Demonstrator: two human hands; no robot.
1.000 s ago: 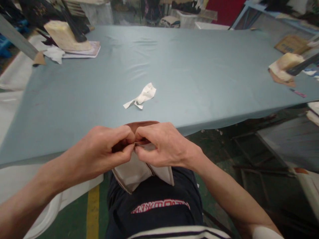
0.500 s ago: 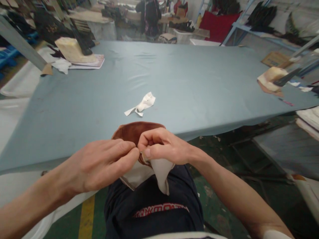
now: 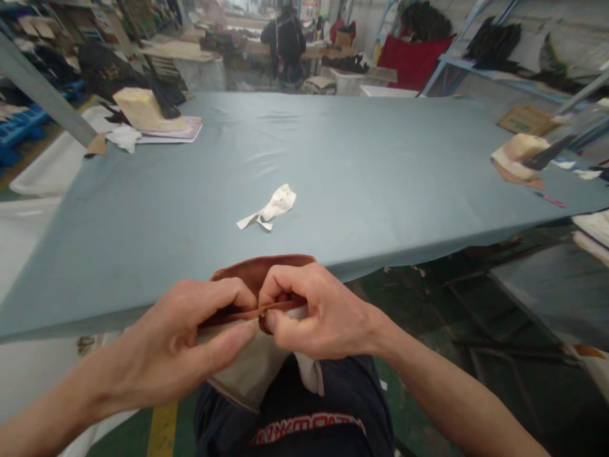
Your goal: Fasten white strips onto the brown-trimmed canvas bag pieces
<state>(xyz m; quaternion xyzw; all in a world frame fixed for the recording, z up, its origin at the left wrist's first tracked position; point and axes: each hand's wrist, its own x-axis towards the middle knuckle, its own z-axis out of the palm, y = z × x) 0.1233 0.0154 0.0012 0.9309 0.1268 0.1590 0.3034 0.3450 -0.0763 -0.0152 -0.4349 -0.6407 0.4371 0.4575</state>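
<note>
A brown and off-white piece (image 3: 257, 368), seemingly leather with a pale backing, hangs at the table's near edge, in front of my dark apron. My left hand (image 3: 200, 330) pinches its folded brown edge between thumb and fingers. Right beside it, my right hand (image 3: 309, 311) is closed on the same edge, fingers curled and thumb pressed in. The fingertips of both hands nearly meet, and what lies between them is partly hidden. Beyond the piece, a crumpled white scrap (image 3: 278, 203) lies on the table.
The blue-grey covered table (image 3: 361, 165) stretches ahead. At its far left a yellowish block (image 3: 137, 108) sits on papers; another block (image 3: 523, 149) and a pink tool (image 3: 552, 200) are at the right. A cardboard box (image 3: 526, 117) stands behind. Farther back is a person (image 3: 288, 47).
My left thumb has spread lower, away from its fingers, along the pale side. The brown edge now shows as a fold across both hands. The view has shifted slightly upward.
</note>
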